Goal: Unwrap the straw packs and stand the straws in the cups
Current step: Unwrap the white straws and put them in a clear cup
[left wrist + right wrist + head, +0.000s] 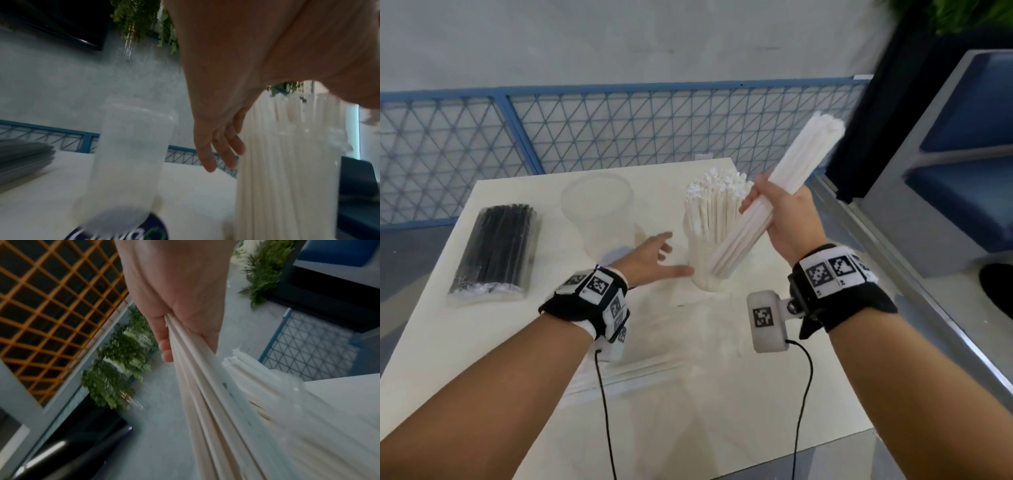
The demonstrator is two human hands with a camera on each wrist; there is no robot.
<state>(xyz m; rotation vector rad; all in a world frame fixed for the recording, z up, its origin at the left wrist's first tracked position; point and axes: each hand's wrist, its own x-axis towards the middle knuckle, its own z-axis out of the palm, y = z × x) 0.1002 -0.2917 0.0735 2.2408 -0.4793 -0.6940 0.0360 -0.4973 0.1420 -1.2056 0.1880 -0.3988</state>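
My right hand grips a tight bundle of white straws around its middle and holds it tilted in the air, top end up to the right. Its lower end overlaps the front of a clear cup packed with upright white straws; I cannot tell if they touch. My left hand is open beside that cup's left wall, thumb near its base. An empty clear cup stands behind it. In the left wrist view my fingers hang between the empty cup and the full cup.
A sealed pack of black straws lies at the table's left. An empty clear wrapper lies flat near the front of the white table. A blue mesh fence runs behind, and a blue bench stands right.
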